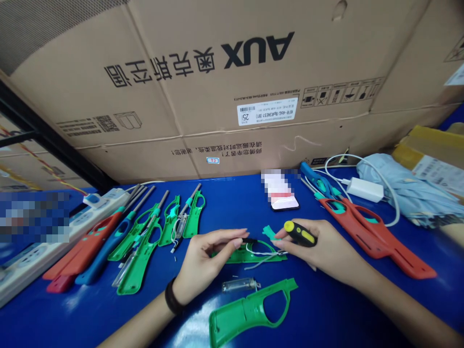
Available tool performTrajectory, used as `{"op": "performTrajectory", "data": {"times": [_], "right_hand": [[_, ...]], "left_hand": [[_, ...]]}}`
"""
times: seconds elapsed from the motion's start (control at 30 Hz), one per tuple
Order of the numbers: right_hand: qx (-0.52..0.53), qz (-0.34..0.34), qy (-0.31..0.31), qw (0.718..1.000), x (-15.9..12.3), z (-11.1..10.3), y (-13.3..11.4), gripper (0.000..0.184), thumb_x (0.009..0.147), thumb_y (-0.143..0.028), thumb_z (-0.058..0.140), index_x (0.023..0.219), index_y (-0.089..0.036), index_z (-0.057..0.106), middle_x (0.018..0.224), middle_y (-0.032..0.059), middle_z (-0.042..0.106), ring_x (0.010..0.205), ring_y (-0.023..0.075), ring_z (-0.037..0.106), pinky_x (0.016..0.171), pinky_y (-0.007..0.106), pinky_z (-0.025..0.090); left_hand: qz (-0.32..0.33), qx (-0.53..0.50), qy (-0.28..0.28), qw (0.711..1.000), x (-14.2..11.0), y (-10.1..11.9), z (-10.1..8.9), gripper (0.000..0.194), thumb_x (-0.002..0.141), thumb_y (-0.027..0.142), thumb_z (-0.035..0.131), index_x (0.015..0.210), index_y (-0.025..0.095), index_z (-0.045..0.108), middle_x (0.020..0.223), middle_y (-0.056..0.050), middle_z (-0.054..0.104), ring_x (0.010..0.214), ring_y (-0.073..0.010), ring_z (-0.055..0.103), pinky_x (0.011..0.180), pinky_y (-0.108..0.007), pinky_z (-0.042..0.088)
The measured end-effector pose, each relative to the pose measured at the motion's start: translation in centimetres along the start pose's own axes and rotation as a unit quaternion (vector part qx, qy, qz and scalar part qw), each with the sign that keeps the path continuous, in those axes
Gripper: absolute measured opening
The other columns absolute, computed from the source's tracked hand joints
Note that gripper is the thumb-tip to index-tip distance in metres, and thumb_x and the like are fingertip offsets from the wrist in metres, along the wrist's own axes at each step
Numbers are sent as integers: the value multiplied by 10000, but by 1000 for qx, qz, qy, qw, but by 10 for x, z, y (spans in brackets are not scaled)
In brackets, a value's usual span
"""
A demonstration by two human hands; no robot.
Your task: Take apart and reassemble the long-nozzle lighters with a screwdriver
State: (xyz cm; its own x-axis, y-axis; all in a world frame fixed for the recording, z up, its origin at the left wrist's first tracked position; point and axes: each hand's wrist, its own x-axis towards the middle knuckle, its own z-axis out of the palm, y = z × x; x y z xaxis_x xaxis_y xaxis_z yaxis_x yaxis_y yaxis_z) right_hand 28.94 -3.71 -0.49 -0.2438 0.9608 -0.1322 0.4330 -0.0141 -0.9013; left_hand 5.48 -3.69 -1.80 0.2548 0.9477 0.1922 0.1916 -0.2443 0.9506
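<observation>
Green lighter shell (253,255) lies between my hands on the blue table (326,309). My left hand (206,263) pinches its black-tipped wire (250,240); my right hand (322,249) grips a yellow screwdriver (299,233), fingertips touching the shell.

Glossy green plastic shell (250,309) just below both hands; clear tube with metal end (239,285) beside it. Smooth yellow-and-black plastic screwdriver handle (299,233) in right hand (326,249). Glossy blue tabletop (319,309) underneath. Matt brown cardboard (203,72) beyond.
</observation>
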Motion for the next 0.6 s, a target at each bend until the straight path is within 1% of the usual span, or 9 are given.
{"op": "performTrajectory", "data": {"times": [0.07,0.17,0.27,0.37,0.47,0.6], "right_hand": [[33,13,-24,999,-1,-2,-3,290,735,-450,680,825,-176,657,617,-14,622,398,69,412,382,221,311],[78,18,-53,995,-3,-5,-6,299,730,-450,696,812,-166,651,505,-48,508,429,72,386,411,221,267],[157,55,-78,983,-5,-5,-7,337,728,-470,698,844,-159,640,470,-79,427,432,60,320,433,224,248],[222,96,-90,966,-5,-1,-6,356,716,-471,711,868,-161,622,441,-112,356,407,48,251,439,229,259],[244,117,-98,958,-5,3,-5,368,698,-476,726,856,-164,612,432,-120,337,401,47,240,443,229,270],[259,134,-122,949,-3,9,-4,365,690,-476,735,846,-180,590,429,-112,359,405,58,286,437,233,243]], "left_hand": [[-9,-26,5,1000,1,3,0,177,791,184,665,956,159,723,953,-56,742,861,-190,714,780,-245,592],[-15,-51,7,999,2,6,0,176,782,174,672,949,155,722,934,-59,745,856,-190,716,766,-236,595],[-15,-59,13,998,1,9,1,172,780,169,674,945,159,723,927,-55,746,851,-184,717,766,-224,593],[-12,-56,20,998,0,12,2,168,776,178,681,937,158,726,927,-58,745,848,-196,717,769,-242,597],[-9,-54,24,998,-1,12,3,165,774,170,683,932,153,728,926,-59,745,842,-199,719,771,-243,597],[-3,-59,19,998,-2,9,4,170,781,144,673,942,157,728,936,-48,745,854,-183,716,787,-217,586]]}}
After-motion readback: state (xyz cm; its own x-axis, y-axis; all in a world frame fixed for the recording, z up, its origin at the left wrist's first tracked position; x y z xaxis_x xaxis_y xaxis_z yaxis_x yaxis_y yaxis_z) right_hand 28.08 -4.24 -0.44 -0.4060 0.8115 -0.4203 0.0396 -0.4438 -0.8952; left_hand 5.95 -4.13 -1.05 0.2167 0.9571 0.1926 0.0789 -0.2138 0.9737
